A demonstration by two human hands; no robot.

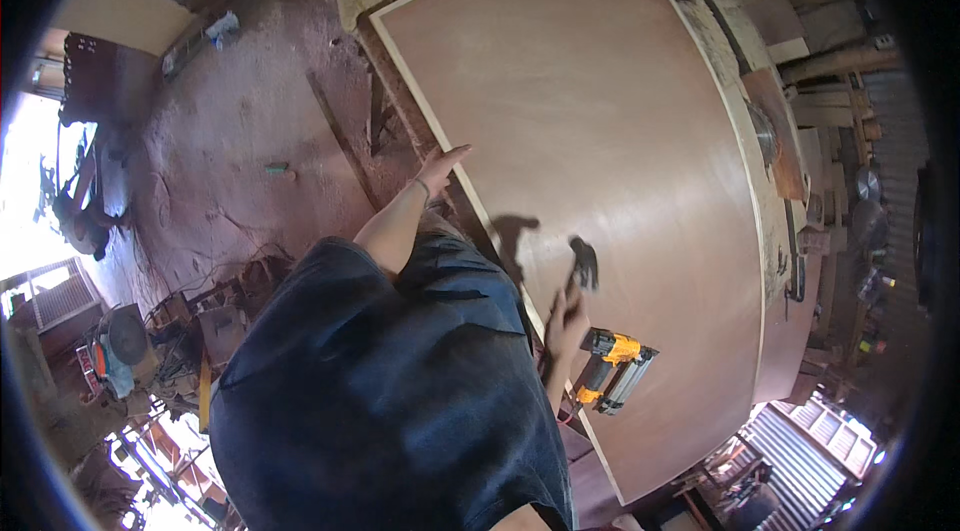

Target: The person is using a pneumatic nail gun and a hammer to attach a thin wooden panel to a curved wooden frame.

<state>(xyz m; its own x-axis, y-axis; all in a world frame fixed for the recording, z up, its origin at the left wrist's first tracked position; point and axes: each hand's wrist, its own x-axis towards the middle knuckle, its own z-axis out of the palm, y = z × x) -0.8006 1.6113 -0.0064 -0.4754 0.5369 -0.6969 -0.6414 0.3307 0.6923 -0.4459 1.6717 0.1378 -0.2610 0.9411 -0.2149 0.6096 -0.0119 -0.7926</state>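
Observation:
A large, thin wooden panel (pixel 600 118) with a pale edge strip (pixel 418 84) lies flat in front of me on a bench. My left hand (pixel 441 168) holds the panel's near edge, its fingers reaching onto the top face. In my right hand (pixel 568 322) is a claw hammer (pixel 583 261), gripped by the handle, with its head just over the panel. Right beside that hand, a yellow and black nail gun (pixel 616 369) rests on the panel close to the near edge.
Beyond the panel, a circular blade (pixel 762 135), a clamp (pixel 795 253) and boards (pixel 780 13) line the far side. A wooden bar (pixel 341 141) and a small green object (pixel 277 168) lie on the floor to the left. Machinery and clutter (pixel 127 336) stand behind me.

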